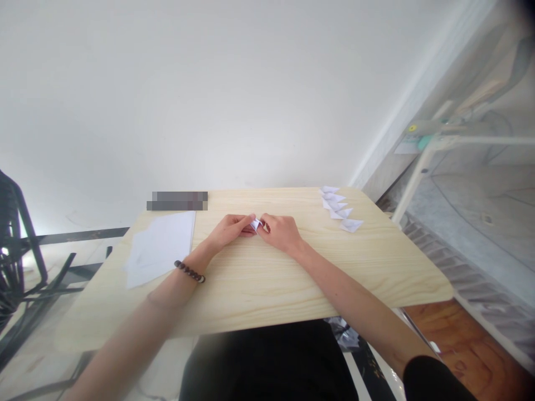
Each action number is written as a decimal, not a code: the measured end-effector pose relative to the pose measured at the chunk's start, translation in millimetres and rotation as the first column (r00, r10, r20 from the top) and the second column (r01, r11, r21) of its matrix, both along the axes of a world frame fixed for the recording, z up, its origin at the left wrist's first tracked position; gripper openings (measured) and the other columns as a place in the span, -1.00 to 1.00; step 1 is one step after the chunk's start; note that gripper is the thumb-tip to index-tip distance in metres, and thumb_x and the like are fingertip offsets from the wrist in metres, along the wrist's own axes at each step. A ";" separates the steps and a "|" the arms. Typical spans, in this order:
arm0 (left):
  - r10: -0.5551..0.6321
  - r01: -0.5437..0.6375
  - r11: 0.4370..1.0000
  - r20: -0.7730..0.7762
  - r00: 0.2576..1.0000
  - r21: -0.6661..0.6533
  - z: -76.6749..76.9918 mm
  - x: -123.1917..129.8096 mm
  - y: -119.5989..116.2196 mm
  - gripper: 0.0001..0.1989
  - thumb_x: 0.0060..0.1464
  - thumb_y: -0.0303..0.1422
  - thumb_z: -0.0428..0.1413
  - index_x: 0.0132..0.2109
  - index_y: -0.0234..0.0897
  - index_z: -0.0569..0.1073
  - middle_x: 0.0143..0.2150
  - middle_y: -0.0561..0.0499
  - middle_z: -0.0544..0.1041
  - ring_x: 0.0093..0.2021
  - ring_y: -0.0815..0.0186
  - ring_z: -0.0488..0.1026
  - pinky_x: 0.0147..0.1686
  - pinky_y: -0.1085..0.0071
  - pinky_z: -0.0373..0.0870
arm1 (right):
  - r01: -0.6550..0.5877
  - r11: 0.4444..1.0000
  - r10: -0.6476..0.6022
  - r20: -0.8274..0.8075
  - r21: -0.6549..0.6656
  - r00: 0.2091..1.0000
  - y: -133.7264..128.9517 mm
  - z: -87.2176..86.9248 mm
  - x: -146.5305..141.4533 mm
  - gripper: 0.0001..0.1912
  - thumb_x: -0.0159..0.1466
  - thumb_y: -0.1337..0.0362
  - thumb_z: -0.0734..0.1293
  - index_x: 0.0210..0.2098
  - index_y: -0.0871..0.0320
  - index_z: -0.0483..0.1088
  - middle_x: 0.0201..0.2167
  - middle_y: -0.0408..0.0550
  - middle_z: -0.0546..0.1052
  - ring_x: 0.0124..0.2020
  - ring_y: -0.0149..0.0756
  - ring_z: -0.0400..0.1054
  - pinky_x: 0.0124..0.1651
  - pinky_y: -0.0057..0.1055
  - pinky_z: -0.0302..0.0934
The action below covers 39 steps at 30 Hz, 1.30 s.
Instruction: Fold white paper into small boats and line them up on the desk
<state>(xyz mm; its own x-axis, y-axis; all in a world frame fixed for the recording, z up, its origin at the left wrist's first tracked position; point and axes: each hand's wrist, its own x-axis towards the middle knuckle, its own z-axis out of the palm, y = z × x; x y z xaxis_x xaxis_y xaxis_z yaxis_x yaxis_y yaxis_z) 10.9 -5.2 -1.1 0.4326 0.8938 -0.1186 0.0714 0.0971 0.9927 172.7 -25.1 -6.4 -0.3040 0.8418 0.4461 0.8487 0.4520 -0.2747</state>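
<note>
A small piece of folded white paper (256,224) is pinched between my two hands over the middle of the table. My left hand (234,229) grips its left side, thumb on top and fingers underneath. On the other side, my right hand (279,229) closes thumb and forefinger on the paper's right edge. Both hands cover part of it, so its full shape is hidden. Several folded white paper boats (341,213) stand in a slanting row at the right back of the table. Loose white sheets (161,245) lie overlapping at the left.
The pale wooden table (259,295) has rounded corners and its far edge meets a white wall (251,100). A pixelated dark strip (178,201) lies at the back left. A black chair (16,239) stands left, and a white metal frame (422,172) rises at the right.
</note>
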 end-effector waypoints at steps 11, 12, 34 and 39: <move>-0.064 0.072 0.994 0.092 0.994 -0.081 10.9 1.7 -7.1 -0.59 -0.07 -0.10 0.06 -0.31 -0.45 0.44 -0.36 -0.12 0.50 -0.26 0.23 0.43 -0.08 0.23 0.30 | -0.043 0.962 0.011 0.121 0.269 0.993 3.8 -6.8 -1.5 -0.77 0.17 0.23 0.14 -0.52 0.17 0.32 -0.56 -0.14 0.47 -0.52 -0.44 0.27 -0.42 -0.45 -0.11; -0.072 0.081 0.993 0.100 0.992 -0.090 11.9 1.4 -7.6 -0.59 -0.07 -0.12 0.06 -0.31 -0.46 0.44 -0.35 -0.13 0.50 -0.26 0.22 0.43 -0.08 0.22 0.30 | -0.049 0.957 0.016 0.116 0.285 0.993 4.4 -7.7 -1.3 -0.78 0.16 0.23 0.15 -0.53 0.17 0.32 -0.57 -0.14 0.46 -0.52 -0.44 0.27 -0.42 -0.45 -0.11; 0.048 -0.057 0.995 0.109 0.993 0.086 -6.9 -2.4 4.4 -0.58 -0.22 -0.22 0.20 -0.20 -0.39 0.39 -0.38 -0.07 0.53 -0.30 0.26 0.45 -0.16 0.23 0.34 | -0.266 0.963 0.233 -0.360 -0.047 0.903 13.1 -8.1 12.6 -0.82 0.13 0.35 0.16 -0.25 0.14 0.27 -0.38 -0.16 0.43 -0.56 -0.53 0.26 -0.42 -0.55 0.11; 0.068 -0.084 0.980 0.095 0.993 0.182 -7.0 -2.7 3.9 -0.61 -0.22 -0.25 0.21 -0.21 -0.39 0.42 -0.31 -0.07 0.52 -0.29 0.26 0.44 -0.20 0.26 0.36 | -0.335 0.940 0.267 -0.484 -0.058 0.833 13.6 -8.8 13.3 -0.81 0.16 0.29 0.16 -0.24 0.17 0.29 -0.34 -0.12 0.43 -0.56 -0.54 0.27 -0.48 -0.58 0.14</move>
<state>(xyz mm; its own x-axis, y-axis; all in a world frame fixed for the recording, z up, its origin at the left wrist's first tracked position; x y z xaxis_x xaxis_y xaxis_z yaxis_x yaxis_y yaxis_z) 8.2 -1.2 -8.2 0.3638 0.9273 0.0878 -0.0178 -0.0873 0.9960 186.0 -11.5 -15.2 -0.3396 0.8044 0.4875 0.4348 0.5939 -0.6769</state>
